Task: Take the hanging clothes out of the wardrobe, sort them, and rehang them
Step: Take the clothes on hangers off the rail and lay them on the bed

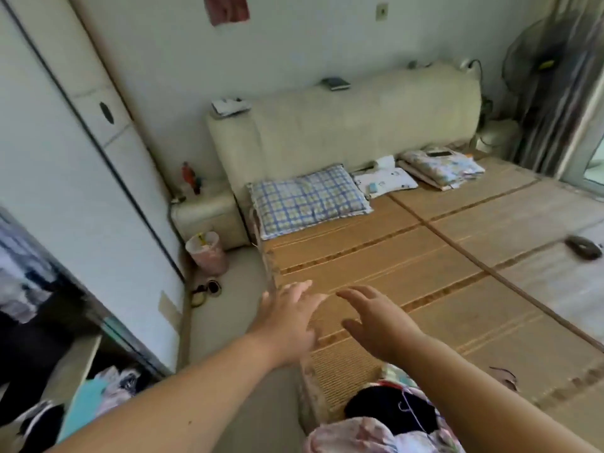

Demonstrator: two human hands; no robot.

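My left hand [289, 317] and my right hand [376, 317] reach forward side by side over the near edge of the bed, fingers spread and holding nothing. Beneath my right forearm a pile of clothes [385, 416] lies on the bed's bamboo mat [425, 266]: dark and pink floral pieces with a thin hanger hook showing. At the left the wardrobe [49, 322] stands open, with dark and pale garments hanging inside and folded clothes [114, 384] on its floor. Its white sliding door [81, 191] is pushed back.
A blue checked pillow [307, 199], a white pillow and folded bedding lie by the cream headboard [343, 125]. A pink bin [207, 253] and slippers [206, 291] sit in the narrow aisle between bed and wardrobe. A dark object [583, 248] lies on the bed, far right. A fan stands in the corner.
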